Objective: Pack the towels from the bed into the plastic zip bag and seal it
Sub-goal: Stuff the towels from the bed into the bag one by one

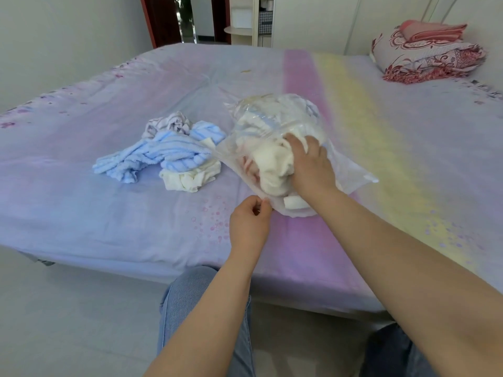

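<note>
Nearest, the left hand [249,217] pinches the near lip of the clear plastic zip bag [351,170] between thumb and fingertips, apparently to hold the mouth open and keep the bag from sliding across the sheet. Just beyond it, the right hand [310,161] is pushed into that mouth, its fingers curled around a cream towel [272,170] that it seems to be stuffing deeper to make room. The bag lies on the bed [109,227], already bulging with pale towels, its seal not yet closed. Beside it on the left, touching its side, a loose heap waits: a cream towel [187,179] nearest, a blue striped towel [152,156] over it, and a grey striped one [168,123] behind. Far off at the bed's right corner sits a folded quilt stack [427,55].
</note>
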